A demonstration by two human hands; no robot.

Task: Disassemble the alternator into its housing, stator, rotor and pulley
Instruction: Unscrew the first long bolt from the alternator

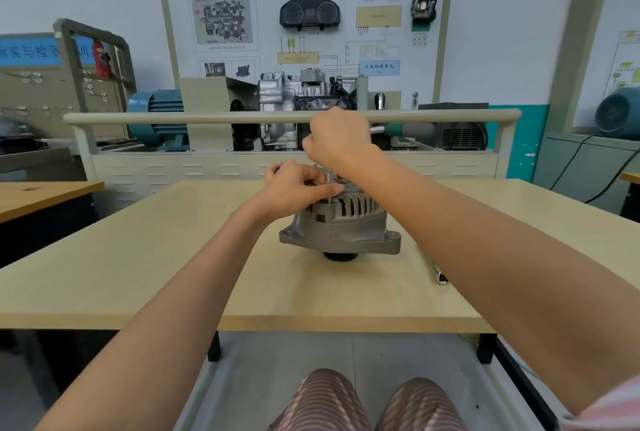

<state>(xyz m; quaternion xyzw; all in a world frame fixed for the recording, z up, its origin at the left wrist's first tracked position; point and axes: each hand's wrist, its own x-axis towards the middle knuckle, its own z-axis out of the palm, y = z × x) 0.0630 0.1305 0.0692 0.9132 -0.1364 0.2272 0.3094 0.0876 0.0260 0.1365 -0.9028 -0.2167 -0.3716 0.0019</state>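
Observation:
A grey cast-metal alternator (341,226) stands on the wooden table (173,257) with its black pulley (340,256) facing down. My left hand (294,188) rests on its top left, fingers curled round the upper rim beside a thin upright shaft (328,188). My right hand (337,139) is raised above the alternator in a fist and grips a tool handle, whose silver end (377,129) sticks out to the right. The top of the alternator is mostly hidden by both hands.
A slim silver metal tool (438,269) lies on the table to the right of the alternator, partly under my right forearm. Behind the table stands a training bench with a rail (207,118), a gearbox display and a wall board.

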